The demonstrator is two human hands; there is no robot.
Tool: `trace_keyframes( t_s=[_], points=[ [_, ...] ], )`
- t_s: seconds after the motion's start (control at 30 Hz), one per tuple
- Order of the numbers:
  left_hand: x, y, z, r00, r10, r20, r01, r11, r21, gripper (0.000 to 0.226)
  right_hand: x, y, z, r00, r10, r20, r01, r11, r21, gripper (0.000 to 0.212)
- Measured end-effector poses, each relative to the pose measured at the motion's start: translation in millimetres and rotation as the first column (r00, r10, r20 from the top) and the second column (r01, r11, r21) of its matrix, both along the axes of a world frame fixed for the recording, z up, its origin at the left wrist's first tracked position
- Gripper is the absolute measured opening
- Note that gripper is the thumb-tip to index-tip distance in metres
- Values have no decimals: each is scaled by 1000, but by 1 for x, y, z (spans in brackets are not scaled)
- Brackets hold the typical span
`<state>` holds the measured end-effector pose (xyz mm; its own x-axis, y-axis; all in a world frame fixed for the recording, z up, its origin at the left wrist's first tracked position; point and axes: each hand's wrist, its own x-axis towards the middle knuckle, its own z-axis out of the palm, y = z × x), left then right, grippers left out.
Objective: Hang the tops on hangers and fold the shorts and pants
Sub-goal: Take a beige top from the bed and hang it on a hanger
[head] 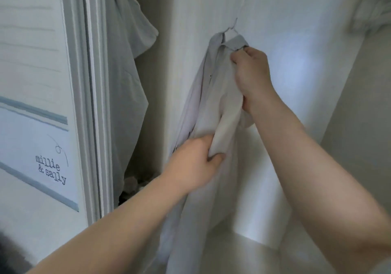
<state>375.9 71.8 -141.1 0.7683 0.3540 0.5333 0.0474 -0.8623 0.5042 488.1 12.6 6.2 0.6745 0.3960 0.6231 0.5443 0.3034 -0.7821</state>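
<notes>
- Head view, background: pale closet wall (296, 83) fills the scene, with a door frame (93, 104) at the left and, beside it, a white panel (50, 170) printed "millie & sally".
- Head view, other clothes: a grey top (127, 66) hangs between the door frame and the work, apart from it. A blurred pale garment (372, 13) shows at the top right corner.
- Head view, task's thing: a light shirt (211, 96) hangs against the wall from a thin hanger (231, 29), whose hook rises just above the collar (237, 42). The shirt's long axis runs top to bottom, leaning toward the lower left.
- Head view, upper grip: the right hand (251, 72) has its fingers curled and clamped on the shirt front, just below the collar.
- Head view, lower grip: the left hand (192, 165) has fingers and thumb closed round a bunched fold of the shirt, below and to the left of the right hand. Whether that fold is a sleeve cannot be told.
- Head view, deciding relation: the hanger lies directly above the right hand's grip, and the cloth between the two hands follows the long axis. The right hand is nearer, so it is probably the better placed to seat the shoulders, though how they sit on the hanger is hidden.
</notes>
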Motion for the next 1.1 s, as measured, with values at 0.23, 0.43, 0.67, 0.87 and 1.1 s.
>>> trace_keyframes(
  t_s=[0.23, 0.43, 0.67, 0.87, 1.1],
  points=[
    [32, 47, 101, 984, 68, 166, -90, 988, 129, 15, 29, 27, 111, 988, -35, 149, 24, 997, 75, 34],
    [43, 71, 182, 959, 170, 227, -222, 948, 228, 35, 51, 43, 199, 982, -50, 183, 23, 989, 147, 37],
    [45, 80, 245, 911, 340, 231, -410, 798, 441, 35, 85, 69, 262, 970, -129, 205, 118, 991, 66, 4],
    [46, 90, 247, 899, 397, 186, -433, 744, 509, 21, 107, 91, 255, 987, -104, 125, 116, 989, -90, 9],
    [47, 102, 223, 894, 440, 82, -402, 710, 578, 14, 97, 97, 225, 935, -83, 345, 173, 955, -239, 4]
  ],
)
